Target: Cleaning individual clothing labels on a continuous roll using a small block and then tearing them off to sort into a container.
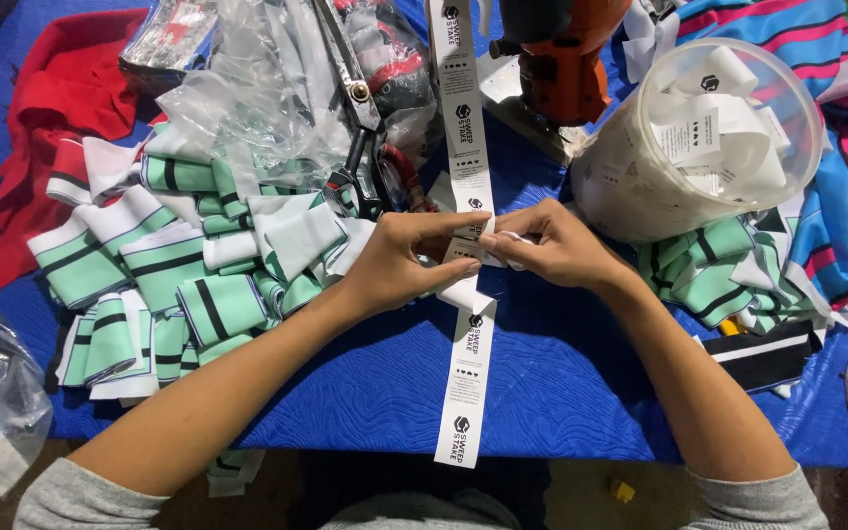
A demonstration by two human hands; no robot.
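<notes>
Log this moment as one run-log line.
left hand: pinching label strip | right hand: pinching same strip | strip: lying along blue cloth | nearby: scissors, tub of labels

Left hand [399,260], right hand [552,245] pinch white label strip [467,373] over blue cloth [561,383]; fold apparently forming.

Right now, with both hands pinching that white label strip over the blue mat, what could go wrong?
1. The label strip hangs past the blue mat's near edge; a tug from the left hand or right hand could likely pull it crooked.
2. Black-handled scissors lie just behind the hands, partly under clear plastic bags; reaching back might meet the blades.
3. The clear tub of cut labels sits tilted near the right hand; a nudge could spill it.
</notes>
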